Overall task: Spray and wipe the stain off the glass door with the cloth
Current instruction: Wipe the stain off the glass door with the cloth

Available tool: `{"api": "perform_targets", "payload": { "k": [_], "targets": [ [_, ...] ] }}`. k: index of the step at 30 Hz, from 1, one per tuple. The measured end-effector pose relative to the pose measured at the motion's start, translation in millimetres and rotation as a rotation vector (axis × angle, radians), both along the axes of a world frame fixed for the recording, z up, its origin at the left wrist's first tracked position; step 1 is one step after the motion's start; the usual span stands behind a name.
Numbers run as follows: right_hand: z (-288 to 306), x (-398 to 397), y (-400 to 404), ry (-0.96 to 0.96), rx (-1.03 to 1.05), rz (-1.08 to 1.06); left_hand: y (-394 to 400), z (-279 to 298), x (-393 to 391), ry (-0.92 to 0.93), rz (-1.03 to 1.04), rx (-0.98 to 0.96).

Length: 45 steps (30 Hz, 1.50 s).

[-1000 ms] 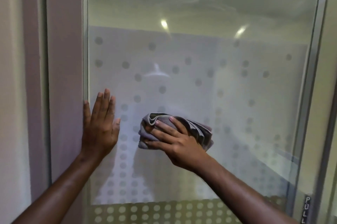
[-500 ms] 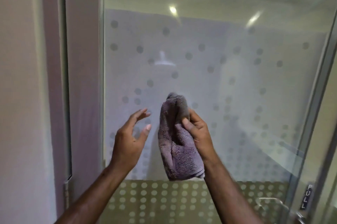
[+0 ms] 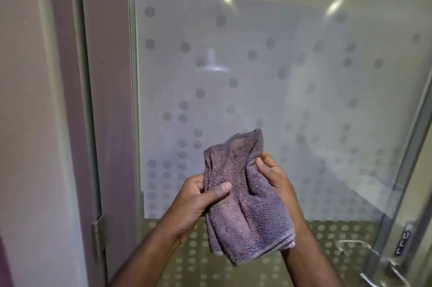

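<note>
The glass door (image 3: 292, 81) fills the middle of the view, frosted with a pattern of grey dots. A grey-purple terry cloth (image 3: 243, 202) hangs crumpled in front of the glass, off its surface. My left hand (image 3: 198, 200) grips the cloth's left edge, thumb pressed across the front. My right hand (image 3: 273, 174) pinches the cloth's upper right edge from behind. No stain stands out on the glass. No spray bottle is in view.
A mauve door frame (image 3: 105, 100) and a pale wall (image 3: 28, 100) stand to the left. A metal door handle (image 3: 371, 261) sits at the lower right beside a small "PULL" label (image 3: 403, 239). The door's metal edge (image 3: 411, 146) runs up the right side.
My left hand left the door frame and took hold of the cloth. My right hand lifted the cloth off the glass, and the cloth now hangs between both hands.
</note>
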State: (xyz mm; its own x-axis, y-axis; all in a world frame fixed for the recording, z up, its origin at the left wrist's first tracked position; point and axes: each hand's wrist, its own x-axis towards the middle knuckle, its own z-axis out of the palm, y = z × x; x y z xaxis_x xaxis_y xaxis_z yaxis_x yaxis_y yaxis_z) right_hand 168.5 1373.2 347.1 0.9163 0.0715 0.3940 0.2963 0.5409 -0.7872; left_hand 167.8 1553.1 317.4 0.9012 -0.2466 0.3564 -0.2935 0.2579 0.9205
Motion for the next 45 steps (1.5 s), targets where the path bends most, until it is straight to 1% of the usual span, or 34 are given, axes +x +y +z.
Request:
{"api": "perform_targets", "payload": {
  "k": [3, 5, 7, 9, 12, 15, 19, 21, 23, 25, 28, 30, 32, 35, 36, 38, 40, 42, 43, 44, 45],
  "targets": [
    [-15.7, -3.7, -9.5, 0.017, -0.169, -0.2, -2.2, -5.5, -1.9, -0.019, 0.094, -0.02],
    [-28.9, -10.0, -11.0, 0.065, -0.298, -0.27, -3.7, -8.2, -3.2, -0.009, 0.143, -0.059],
    [-36.5, -18.4, -11.6, 0.093, -0.392, -0.232, -5.7, -10.4, -3.7, 0.003, 0.194, -0.083],
    [-38.1, -23.8, -14.2, 0.09, -0.439, -0.176, -6.8, -10.6, -5.1, 0.03, 0.218, -0.115],
    [-34.2, -28.3, -21.5, 0.078, -0.442, -0.173, -4.8, -8.3, -7.0, 0.106, 0.187, -0.176],
    [-27.2, -31.7, -25.7, 0.11, -0.413, -0.19, -1.3, -4.8, -7.8, 0.177, 0.134, -0.188],
    [-23.2, -35.5, -30.8, 0.158, -0.367, -0.219, 6.6, -2.5, -10.7, 0.264, 0.011, -0.23],
    [-19.8, -36.6, -35.8, 0.174, -0.325, -0.202, 11.9, -3.0, -13.4, 0.258, -0.047, -0.136],
    [-14.8, -38.4, -41.4, 0.181, -0.28, -0.165, 14.7, -3.7, -14.7, 0.233, -0.06, -0.015],
    [-7.9, -41.2, -46.2, 0.164, -0.317, -0.134, 15.5, -2.4, -13.7, 0.212, -0.059, 0.029],
    [12.3, -44.8, -56.0, 0.096, -0.551, -0.088, 18.9, 15.4, -11.1, 0.137, -0.058, 0.06],
    [35.9, -50.8, -61.0, -0.008, -0.619, -0.046, 23.9, 40.1, -13.2, 0.026, -0.059, 0.089],
    [62.0, -59.5, -63.0, -0.161, -0.585, -0.062, 29.6, 67.0, -19.2, -0.116, -0.081, 0.03],
    [85.3, -73.6, -63.9, -0.436, -0.466, -0.137, 37.2, 96.4, -38.3, -0.365, -0.118, -0.131],
    [85.7, -76.1, -63.2, -0.514, -0.447, -0.158, 38.3, 100.5, -43.7, -0.409, -0.11, -0.16],
    [79.5, -80.7, -56.5, -0.605, -0.452, -0.193, 37.5, 100.5, -48.4, -0.432, -0.044, -0.191],
    [67.6, -80.8, -49.2, -0.6, -0.477, -0.23, 33.1, 90.5, -50.9, -0.328, 0.007, -0.219],
    [55.3, -77.8, -45.8, -0.551, -0.482, -0.265, 26.6, 69.7, -49.4, -0.101, -0.02, -0.296],
    [50.2, -76.3, -45.2, -0.53, -0.486, -0.297, 23.2, 59.7, -50.8, 0.046, -0.063, -0.329],
    [45.8, -74.8, -45.2, -0.508, -0.493, -0.333, 21.4, 49.1, -50.3, 0.18, -0.107, -0.319],
    [42.3, -73.9, -45.0, -0.483, -0.506, -0.363, 20.5, 41.2, -53.3, 0.283, -0.137, -0.259]
  ]
}}
